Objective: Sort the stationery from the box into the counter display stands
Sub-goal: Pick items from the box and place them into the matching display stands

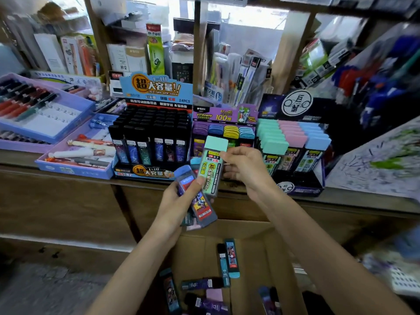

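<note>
Our right hand [246, 170] pinched a mint-capped lead case [210, 170] between thumb and fingertips, gripping it at the label just under the cap. The case stood nearly upright in the air, cap up, above the counter's front edge and in front of the middle display stand [225, 114], the one with a purple header and rows of purple, blue, yellow and light-blue caps.

Our left hand [178, 201] was clenched around a small bundle of cases. A blue-capped case [198, 202] lay on top with the thumb pressed across it, and the ends of others showed beneath. The tip of that thumb lay right against the lower part of the mint-capped case; whether it truly touched we could not tell.

Just right of the held case stood the right-hand display stand [300, 184], dark-walled, with rows of mint, pink and blue caps, the mint row on its left. To the left stood the black-capped stand [156, 92] under a blue header card, its slots filled with black caps.

Below our forearms sat the open cardboard box [250, 251], with loose cases lying at odd angles, among them a teal-capped case [231, 258] beside a black-capped one.

Farther left on the counter [354, 198], purple pen trays [75, 172] held pens lying flat. Shelves of boxed stationery rose behind.
</note>
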Available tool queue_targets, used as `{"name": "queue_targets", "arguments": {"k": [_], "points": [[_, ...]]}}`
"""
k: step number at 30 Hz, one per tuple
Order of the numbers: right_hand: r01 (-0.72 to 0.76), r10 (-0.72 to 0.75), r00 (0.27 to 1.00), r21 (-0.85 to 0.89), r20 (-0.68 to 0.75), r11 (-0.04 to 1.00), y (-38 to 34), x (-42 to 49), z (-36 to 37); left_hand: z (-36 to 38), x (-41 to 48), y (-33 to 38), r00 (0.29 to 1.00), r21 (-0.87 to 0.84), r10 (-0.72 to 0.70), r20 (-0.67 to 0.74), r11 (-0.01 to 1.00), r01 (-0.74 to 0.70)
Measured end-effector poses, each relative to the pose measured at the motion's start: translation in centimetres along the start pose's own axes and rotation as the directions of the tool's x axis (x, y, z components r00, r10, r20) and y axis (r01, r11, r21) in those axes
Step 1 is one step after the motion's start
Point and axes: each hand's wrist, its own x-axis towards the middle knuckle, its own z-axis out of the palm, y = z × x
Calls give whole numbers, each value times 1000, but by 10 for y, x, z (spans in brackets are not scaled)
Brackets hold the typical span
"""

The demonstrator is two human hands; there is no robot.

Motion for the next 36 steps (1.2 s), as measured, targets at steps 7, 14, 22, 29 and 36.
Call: {"name": "queue_targets", "arguments": {"k": [7, 14, 22, 29, 36], "points": [[175, -174, 975, -1, -138, 984, -30, -4, -59, 25, 7, -8, 999, 40, 16, 35, 999, -17], [432, -462, 883, -232, -89, 871, -44, -10, -113, 33, 13, -8, 1000, 39, 29, 0, 999, -29], [408, -425, 904, -358, 32, 840, -10, 1, -132, 40, 13, -9, 999, 46, 49, 12, 998, -50], [352, -362, 932, -312, 27, 883, 5, 6, -126, 45, 13, -9, 998, 53, 63, 20, 996, -64], [315, -511, 848, -644, -139, 698, 22, -4, -114, 47, 10, -9, 995, 66, 91, 28, 994, -92]]}}
